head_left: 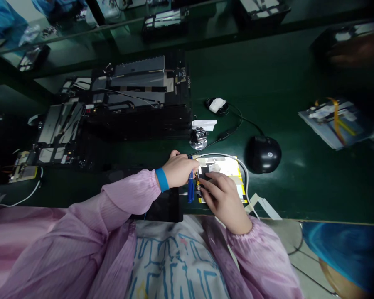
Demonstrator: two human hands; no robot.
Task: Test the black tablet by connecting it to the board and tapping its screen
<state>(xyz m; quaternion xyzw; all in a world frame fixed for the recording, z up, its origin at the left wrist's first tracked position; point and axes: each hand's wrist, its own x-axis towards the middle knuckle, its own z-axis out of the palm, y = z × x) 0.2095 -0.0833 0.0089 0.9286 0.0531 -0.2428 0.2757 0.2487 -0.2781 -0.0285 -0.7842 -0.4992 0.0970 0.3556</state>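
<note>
A white cable (247,179) runs between panel (227,167) and black mouse (264,155).

Left grip (181,169) holds blue marker (190,192); right grip (222,196) perhaps touches yellow-edged panel (231,166).

Your left forearm (127,193) reaches in from the lower left, left hand (178,171) knuckles up, fingers (191,164) curled into a pinch; your right hand (227,198) angles leftward toward it, back uppermost, digits bent and loosely spread.

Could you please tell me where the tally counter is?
In the head view, slightly right of centre, the tally counter sits beyond the left hand, beside white paper.
</note>
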